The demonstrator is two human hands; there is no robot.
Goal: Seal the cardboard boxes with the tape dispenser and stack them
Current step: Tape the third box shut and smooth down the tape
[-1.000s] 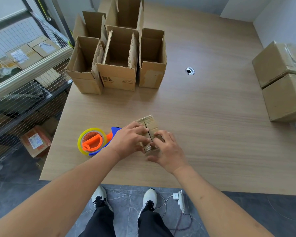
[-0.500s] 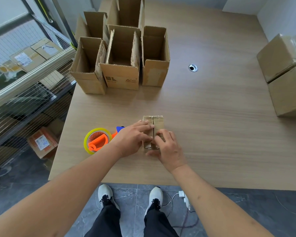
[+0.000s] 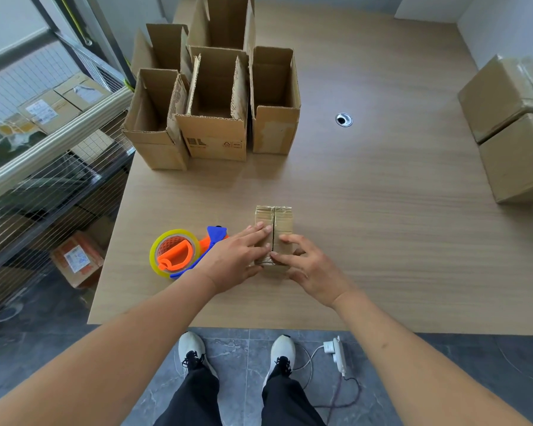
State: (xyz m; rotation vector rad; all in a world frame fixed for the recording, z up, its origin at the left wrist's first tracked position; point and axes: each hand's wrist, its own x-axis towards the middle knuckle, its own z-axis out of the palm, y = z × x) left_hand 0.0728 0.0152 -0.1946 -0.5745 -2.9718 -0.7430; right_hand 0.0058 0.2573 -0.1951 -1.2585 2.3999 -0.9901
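Open box front [image 3: 216, 142]: bold dark letters that look like "BL" at lower left; two small outlined handling symbols at lower right, one a triangle, too small to read.
Shelf boxes [image 3: 43, 110]: white shipping labels, print illegible.
Orange box [image 3: 76, 258]: white label, print illegible.

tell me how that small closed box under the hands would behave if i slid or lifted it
The small box probably slides easily, since the table looks smooth. Its untaped flaps, pressed down by the left hand and right hand, may spring open once released. It looks light for its size, though its contents are hidden.
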